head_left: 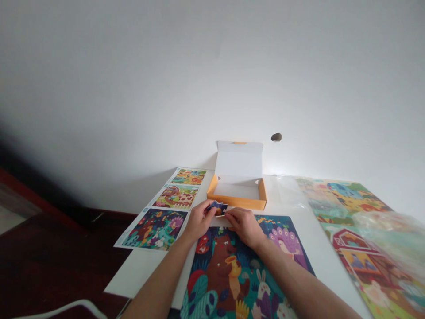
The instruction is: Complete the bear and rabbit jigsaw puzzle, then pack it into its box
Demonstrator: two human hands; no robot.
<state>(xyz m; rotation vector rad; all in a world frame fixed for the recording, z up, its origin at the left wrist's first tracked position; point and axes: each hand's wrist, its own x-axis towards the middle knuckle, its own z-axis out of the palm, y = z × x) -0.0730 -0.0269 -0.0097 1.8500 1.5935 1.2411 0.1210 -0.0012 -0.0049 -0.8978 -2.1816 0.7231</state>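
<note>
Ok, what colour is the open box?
The open cardboard box is white with orange walls, best seen in the head view.

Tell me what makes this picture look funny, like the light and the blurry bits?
Head view: the white wall is bright, with a soft shadow darkening its lower left. Head view: glare on the clear plastic bag washes out part of the farm puzzle board. Head view: the wide lens makes the white table slant, and the small puzzle piece looks slightly soft.
</note>
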